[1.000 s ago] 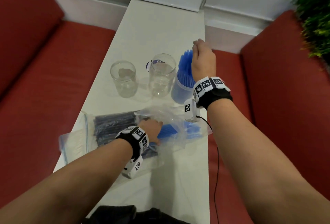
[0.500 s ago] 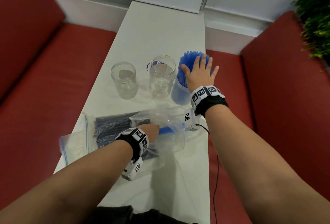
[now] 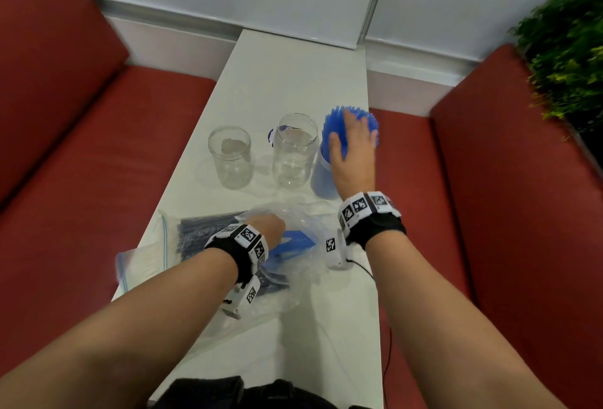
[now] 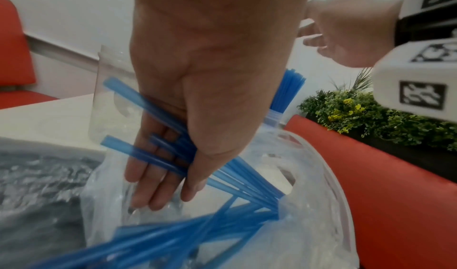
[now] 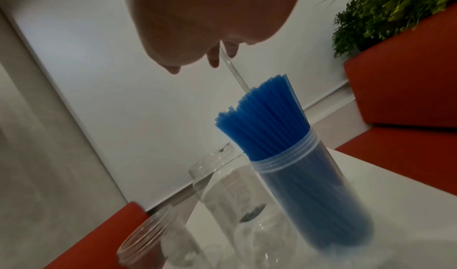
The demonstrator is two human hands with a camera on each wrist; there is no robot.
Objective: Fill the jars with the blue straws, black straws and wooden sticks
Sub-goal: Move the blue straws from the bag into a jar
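White table (image 3: 293,82) between red seats; plant (image 3: 567,50) far right. Near edge holds the clear bag (image 3: 303,229) with loose blue straws (image 4: 222,224) inside, lying partly over a second bag of black straws (image 3: 199,232); a third bag (image 3: 140,262) at the near left, contents too pale to name, likely the wooden sticks. Far of these, three jars in a row: two empty jars (image 3: 230,156) (image 3: 295,149), and the right jar (image 5: 309,191) packed with upright blue straws (image 5: 262,124). Right hand (image 3: 354,147) lies released, fingers extended over the straw tops; from the wrist view whether it presses or only hovers cannot be told. Left hand (image 4: 197,97) is inside the bag, thumb and fingers closing loosely on a fan of straws. Risks, as I judge them: the full jar sits close to the table's right edge, so a sideways push on the tops could tip it. The fanned bunch is held slackly; lifting may shed straws. The jar looks nearly full, so forcing more in could kink them.
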